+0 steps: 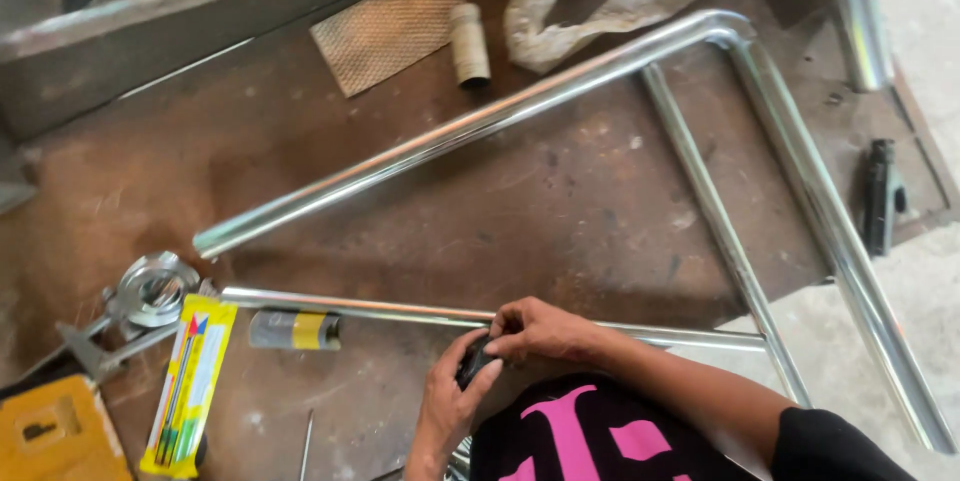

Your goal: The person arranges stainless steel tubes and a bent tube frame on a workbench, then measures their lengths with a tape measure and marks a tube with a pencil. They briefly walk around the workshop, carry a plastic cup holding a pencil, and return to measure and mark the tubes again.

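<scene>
While one chrome tube frame (pixel 620 71) spans the bench (pixel 480 201), two hands meet at its near edge: left hand (pixel 450 403) and right hand (pixel 535 329) both curled closed around one small black object (pixel 472 363) between them.

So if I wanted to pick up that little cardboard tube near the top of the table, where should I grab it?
Grab the cardboard tube around its middle, coming down from above with fingers on its left and right sides. It lies flat on the rusty table, long way pointing toward and away from you, so its round sides are free. The mesh sheet sits just left, so keep your grip narrow.
</scene>
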